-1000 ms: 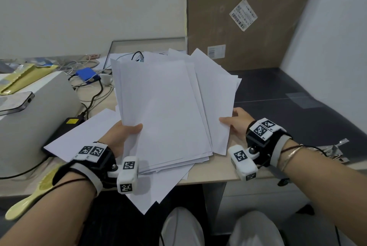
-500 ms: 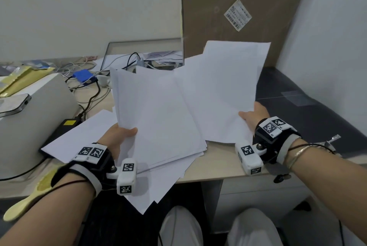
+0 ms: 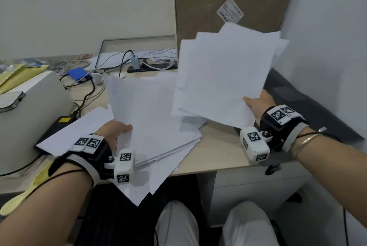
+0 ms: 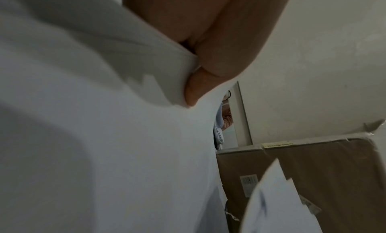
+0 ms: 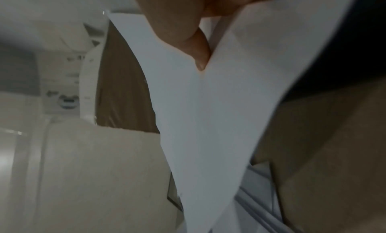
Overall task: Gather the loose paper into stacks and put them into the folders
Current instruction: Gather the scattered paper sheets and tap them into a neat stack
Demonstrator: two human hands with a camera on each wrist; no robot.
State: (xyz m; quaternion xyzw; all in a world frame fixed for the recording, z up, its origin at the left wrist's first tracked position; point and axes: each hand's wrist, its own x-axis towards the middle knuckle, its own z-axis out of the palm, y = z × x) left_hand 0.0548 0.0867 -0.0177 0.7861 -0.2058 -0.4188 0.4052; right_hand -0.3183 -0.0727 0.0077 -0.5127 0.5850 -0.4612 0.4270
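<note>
**Two bundles of paper, one in each hand**

Two hands are sharing the paper. The left hand (image 3: 114, 132) is gripping the larger bundle (image 3: 147, 118) at its near left edge, thumb on top and fingers (image 4: 208, 71) curled beneath, which the left wrist view confirms. That bundle is lying low over the surface (image 3: 216, 146), its sheets fanned and uneven, with a few corners hanging past the front edge, so it probably needs squaring.

The right hand (image 3: 258, 104) is pinching a thinner sheaf (image 3: 222, 75) at its lower right corner and holding it raised and tilted, apart from the left bundle though overlapping it from the head view. The right wrist view is showing the thumb (image 5: 188, 38) pressing on the paper; the fingers behind it are hidden. Holding by a corner is leaving the rest of the sheaf free, probably so it can be laid back on top or tapped into line.

One more sheet (image 3: 79, 126) is lying flat on the surface just left of the left hand, not yet gathered.

A dark item (image 3: 309, 106) on the right may be a folder, but I cannot tell. The stacking appears to be only partly done, and no paper is visibly in a folder yet.

Loose sheets held at one edge could slip or fan further.
</note>
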